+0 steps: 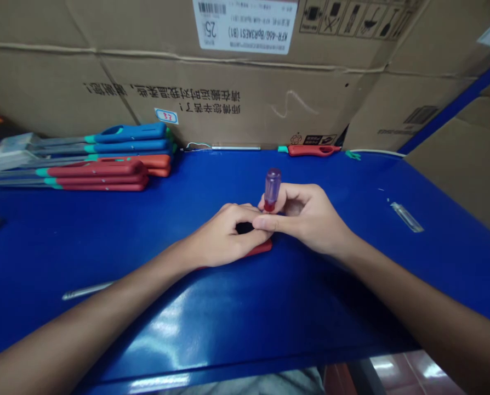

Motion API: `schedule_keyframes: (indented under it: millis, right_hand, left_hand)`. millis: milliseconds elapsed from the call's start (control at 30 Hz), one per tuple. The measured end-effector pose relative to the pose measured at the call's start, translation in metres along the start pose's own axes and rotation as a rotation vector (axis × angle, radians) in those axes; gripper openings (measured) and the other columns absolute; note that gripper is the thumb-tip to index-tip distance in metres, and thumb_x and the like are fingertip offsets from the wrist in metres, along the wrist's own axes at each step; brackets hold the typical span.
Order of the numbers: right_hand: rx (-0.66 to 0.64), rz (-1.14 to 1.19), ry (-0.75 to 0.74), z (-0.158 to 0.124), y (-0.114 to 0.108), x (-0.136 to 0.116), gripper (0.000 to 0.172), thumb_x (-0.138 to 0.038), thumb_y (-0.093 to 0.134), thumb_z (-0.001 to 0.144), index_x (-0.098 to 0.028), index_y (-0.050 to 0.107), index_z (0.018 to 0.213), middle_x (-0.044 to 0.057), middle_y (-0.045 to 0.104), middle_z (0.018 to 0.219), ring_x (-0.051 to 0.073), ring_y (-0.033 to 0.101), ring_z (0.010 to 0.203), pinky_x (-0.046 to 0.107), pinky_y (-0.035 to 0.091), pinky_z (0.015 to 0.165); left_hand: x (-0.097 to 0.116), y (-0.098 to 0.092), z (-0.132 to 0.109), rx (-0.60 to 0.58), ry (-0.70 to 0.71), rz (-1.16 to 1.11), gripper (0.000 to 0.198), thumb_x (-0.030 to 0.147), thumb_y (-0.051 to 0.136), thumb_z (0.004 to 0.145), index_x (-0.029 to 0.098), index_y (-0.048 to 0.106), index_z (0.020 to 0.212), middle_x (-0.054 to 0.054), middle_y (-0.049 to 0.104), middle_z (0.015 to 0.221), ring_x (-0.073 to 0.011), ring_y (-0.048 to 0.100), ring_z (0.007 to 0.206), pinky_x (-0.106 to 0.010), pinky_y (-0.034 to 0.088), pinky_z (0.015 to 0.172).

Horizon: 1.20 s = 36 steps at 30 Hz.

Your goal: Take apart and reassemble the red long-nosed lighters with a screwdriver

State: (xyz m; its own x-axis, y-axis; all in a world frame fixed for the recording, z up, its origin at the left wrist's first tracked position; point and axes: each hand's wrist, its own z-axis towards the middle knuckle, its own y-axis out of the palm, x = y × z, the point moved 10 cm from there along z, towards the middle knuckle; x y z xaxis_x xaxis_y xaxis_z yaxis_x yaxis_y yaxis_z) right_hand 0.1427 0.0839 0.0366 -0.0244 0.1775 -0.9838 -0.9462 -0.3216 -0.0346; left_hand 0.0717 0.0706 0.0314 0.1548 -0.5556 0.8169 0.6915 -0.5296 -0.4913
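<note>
A glossy blue table carries stacked lighters and a clear plastic piece.

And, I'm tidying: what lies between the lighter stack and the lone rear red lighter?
The head view shows a thin metal rod and some pale wire.

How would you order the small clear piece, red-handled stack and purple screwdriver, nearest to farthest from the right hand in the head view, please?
1. Purple screwdriver: held in the right hand.
2. Small clear piece: right side of the table.
3. Red-handled stack: left side.
</note>
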Motion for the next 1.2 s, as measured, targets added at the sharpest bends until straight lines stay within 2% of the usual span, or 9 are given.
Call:
schedule_keyframes:
  millis: [100,233,400,467,633,833,967,1033,1200]
  right_hand:
    - [-0.008,0.015,0.004,0.001,0.001,0.001,0.030,-0.029,0.088,0.057,-0.018,0.061,0.065,-0.002,0.061,0.074,0.013,0.057,0.071,0.028,0.048,0.067]
    - [-0.138,0.030,0.012,0.000,0.010,-0.002,0.020,-0.034,0.080,0.070,-0.019,0.070,0.080,0.003,0.066,0.090,0.017,0.062,0.088,0.030,0.051,0.075]
    - [-0.006,0.035,0.001,0.000,0.001,-0.001,0.030,-0.030,0.087,0.060,-0.017,0.060,0.064,-0.001,0.062,0.076,0.012,0.057,0.071,0.027,0.048,0.066]
    - [0.006,0.033,-0.017,0.000,0.000,-0.002,0.033,-0.027,0.089,0.058,-0.018,0.058,0.066,-0.003,0.060,0.074,0.011,0.056,0.070,0.026,0.048,0.066]
    - [-0.161,0.025,0.020,-0.001,0.013,-0.004,0.024,-0.036,0.081,0.070,-0.019,0.068,0.080,0.002,0.065,0.089,0.017,0.062,0.085,0.031,0.050,0.077]
    - [0.007,0.018,0.039,0.000,-0.001,0.003,0.035,-0.028,0.089,0.056,-0.018,0.056,0.062,-0.004,0.057,0.068,0.010,0.051,0.062,0.024,0.044,0.060]
    - [-0.124,0.037,0.032,0.000,0.011,-0.001,0.027,-0.032,0.084,0.065,-0.018,0.065,0.079,0.000,0.064,0.082,0.015,0.059,0.079,0.029,0.049,0.073]
    - [-0.145,0.025,0.041,0.000,0.012,-0.002,0.025,-0.037,0.080,0.070,-0.018,0.067,0.078,0.002,0.065,0.085,0.016,0.061,0.081,0.030,0.049,0.074]
    - [0.033,-0.038,0.014,0.000,-0.001,0.001,0.039,-0.039,0.087,0.059,-0.018,0.054,0.062,-0.002,0.058,0.069,0.012,0.053,0.064,0.027,0.046,0.060]
  left_hand:
    - [-0.001,0.000,-0.001,-0.011,-0.008,-0.007,0.033,0.018,0.053,0.086,0.014,0.046,0.054,0.007,0.039,0.054,-0.0055,0.034,0.050,-0.020,0.028,0.048]
    - [-0.005,0.001,-0.002,-0.027,-0.050,0.013,0.029,0.022,0.051,0.089,0.014,0.057,0.062,0.006,0.041,0.057,-0.0066,0.037,0.053,-0.020,0.030,0.050]
    - [-0.001,0.001,-0.001,-0.019,-0.018,0.015,0.028,0.019,0.052,0.087,0.014,0.054,0.060,0.005,0.047,0.060,-0.0071,0.042,0.056,-0.021,0.033,0.054]
    - [-0.001,0.001,-0.001,-0.017,-0.021,0.011,0.030,0.018,0.053,0.087,0.014,0.051,0.057,0.005,0.046,0.059,-0.0071,0.043,0.056,-0.021,0.033,0.054]
    - [-0.004,0.002,-0.002,-0.032,-0.046,0.016,0.026,0.021,0.050,0.089,0.014,0.058,0.064,0.005,0.044,0.059,-0.0074,0.040,0.054,-0.021,0.032,0.052]
    - [-0.002,0.000,-0.001,-0.018,-0.020,0.017,0.029,0.019,0.052,0.087,0.014,0.052,0.059,0.004,0.049,0.062,-0.0077,0.045,0.058,-0.021,0.035,0.056]
    - [-0.007,0.002,-0.002,-0.034,-0.062,0.022,0.030,0.023,0.051,0.089,0.014,0.054,0.061,0.005,0.043,0.057,-0.0072,0.039,0.053,-0.021,0.032,0.052]
    - [-0.007,0.002,-0.002,-0.033,-0.058,0.024,0.028,0.023,0.050,0.090,0.014,0.058,0.065,0.005,0.044,0.058,-0.0075,0.040,0.054,-0.021,0.033,0.053]
    - [-0.004,0.002,-0.001,-0.030,-0.041,0.017,0.028,0.020,0.051,0.087,0.014,0.053,0.060,0.004,0.050,0.062,-0.0082,0.045,0.058,-0.021,0.036,0.056]
